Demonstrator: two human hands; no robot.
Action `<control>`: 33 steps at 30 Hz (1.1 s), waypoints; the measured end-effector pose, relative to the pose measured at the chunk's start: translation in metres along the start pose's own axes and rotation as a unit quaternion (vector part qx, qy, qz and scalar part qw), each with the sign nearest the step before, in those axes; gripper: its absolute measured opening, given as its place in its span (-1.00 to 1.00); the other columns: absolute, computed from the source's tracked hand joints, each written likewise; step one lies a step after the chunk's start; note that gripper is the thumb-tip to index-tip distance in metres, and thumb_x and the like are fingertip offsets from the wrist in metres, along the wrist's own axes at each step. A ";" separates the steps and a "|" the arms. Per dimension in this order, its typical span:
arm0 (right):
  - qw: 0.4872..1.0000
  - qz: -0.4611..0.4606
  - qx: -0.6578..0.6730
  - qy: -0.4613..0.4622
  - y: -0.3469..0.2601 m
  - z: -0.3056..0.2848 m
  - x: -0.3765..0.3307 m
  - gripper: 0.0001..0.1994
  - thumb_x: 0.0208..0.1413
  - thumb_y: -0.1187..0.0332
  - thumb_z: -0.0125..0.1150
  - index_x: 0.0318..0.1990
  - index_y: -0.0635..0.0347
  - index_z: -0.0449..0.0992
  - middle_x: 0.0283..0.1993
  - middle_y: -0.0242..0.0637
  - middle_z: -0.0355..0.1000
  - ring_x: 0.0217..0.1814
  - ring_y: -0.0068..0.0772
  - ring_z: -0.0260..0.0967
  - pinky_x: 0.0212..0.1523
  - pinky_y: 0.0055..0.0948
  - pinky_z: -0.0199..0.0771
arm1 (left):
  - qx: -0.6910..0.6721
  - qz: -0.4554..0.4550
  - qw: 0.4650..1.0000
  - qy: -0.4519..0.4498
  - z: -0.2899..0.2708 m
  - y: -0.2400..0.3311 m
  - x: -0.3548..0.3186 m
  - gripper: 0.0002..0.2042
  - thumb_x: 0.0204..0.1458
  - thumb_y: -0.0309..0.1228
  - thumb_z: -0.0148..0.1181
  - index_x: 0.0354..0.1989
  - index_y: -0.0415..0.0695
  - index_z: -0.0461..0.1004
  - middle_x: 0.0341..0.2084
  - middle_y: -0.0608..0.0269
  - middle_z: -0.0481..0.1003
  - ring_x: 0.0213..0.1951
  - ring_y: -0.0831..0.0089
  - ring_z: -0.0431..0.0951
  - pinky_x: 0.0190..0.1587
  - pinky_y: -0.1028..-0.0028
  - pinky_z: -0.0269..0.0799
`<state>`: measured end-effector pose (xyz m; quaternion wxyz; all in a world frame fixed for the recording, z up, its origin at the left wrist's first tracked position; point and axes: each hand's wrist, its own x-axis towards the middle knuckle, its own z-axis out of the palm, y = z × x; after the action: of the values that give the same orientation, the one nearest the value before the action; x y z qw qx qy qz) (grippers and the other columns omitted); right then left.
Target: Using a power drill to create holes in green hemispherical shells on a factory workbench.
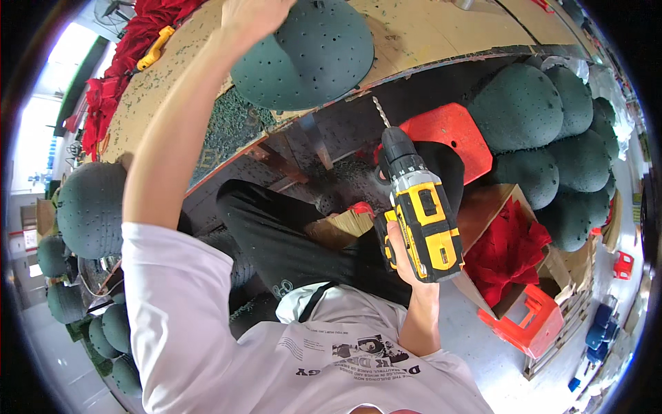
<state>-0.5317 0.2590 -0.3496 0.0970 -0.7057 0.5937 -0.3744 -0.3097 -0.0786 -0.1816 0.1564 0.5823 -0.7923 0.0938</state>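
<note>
A yellow-and-black cordless drill [426,224] is gripped by its handle in my right hand [400,252]. Its long twist bit [380,112] points up toward the table edge and touches nothing. My left arm reaches up to the table, where my left hand [256,15] lies at the upper left of a dark green dome [321,62]. Small holes dot this dome all over. The top of the picture cuts off the left fingers, so their grip is hidden. The dome rests on the cardboard-covered tabletop [414,34], partly over its front edge.
Green shavings [238,117] litter the table beside the dome. A yellow tool [156,48] and red cloth [103,103] lie farther left. On the right stand a red stool [452,134], stacked green domes [517,107] and a carton [476,228] of red cloth. More domes [89,210] sit at left.
</note>
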 end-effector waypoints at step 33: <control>0.957 0.151 0.248 0.028 0.019 0.000 0.004 -0.78 0.01 0.56 0.35 -0.14 0.22 0.62 -0.18 -0.26 0.62 -0.17 -0.30 0.61 -0.19 -0.39 0.58 | -0.069 0.289 0.951 0.081 0.048 0.004 -0.102 -0.83 -0.03 -0.42 0.37 -0.26 -0.09 0.57 -0.31 0.28 0.45 -0.21 0.27 0.48 -0.11 0.31 0.37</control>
<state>-0.5460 0.2504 -0.3591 0.3079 -0.5510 0.5840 -0.5104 -0.2923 -0.0021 -0.2629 0.2258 0.3066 -0.9159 0.1268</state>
